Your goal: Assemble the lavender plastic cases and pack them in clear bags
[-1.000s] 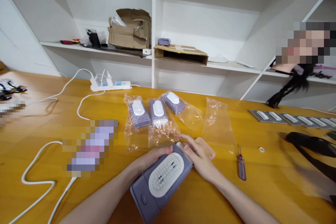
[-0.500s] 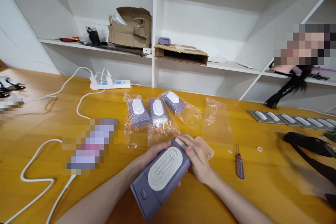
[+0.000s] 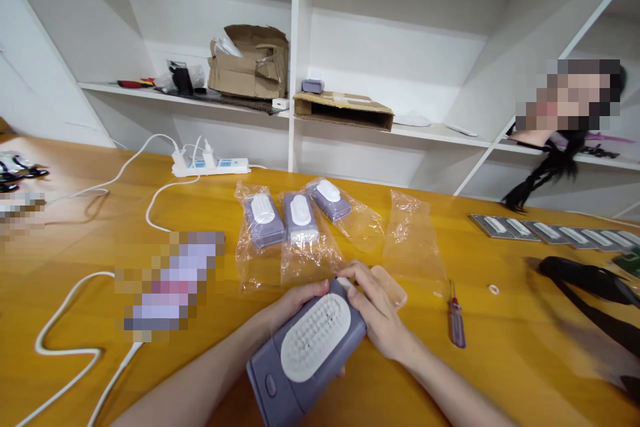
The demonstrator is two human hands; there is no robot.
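A purple-grey boxy device (image 3: 320, 340) with a white oval, knobbly pad and a small oval button is tilted between my hands, low in the middle of the view. My left hand (image 3: 299, 299) grips its far left side, thumb along the edge and other fingers hidden underneath. Around the far right corner curls my right hand (image 3: 381, 315), thumb and fingers against a white piece at the device's far end. Just beyond that hand lies a flat pale pinkish piece (image 3: 393, 287), partly covered by it. Similar devices in clear plastic bags (image 3: 301, 217) lie farther back.
A screwdriver (image 3: 456, 323) and a small white ring (image 3: 494, 289) lie to the right. A pixelated object (image 3: 173, 287) with a white cable is at left, near a power strip (image 3: 225, 166). Grey plates with white inserts (image 3: 545, 231) and a person (image 3: 565, 100) are at far right.
The view has tipped slightly, so the scene sits a little lower. My right hand's thumb and fingers have shifted at the device's far end; both hands still hold it.
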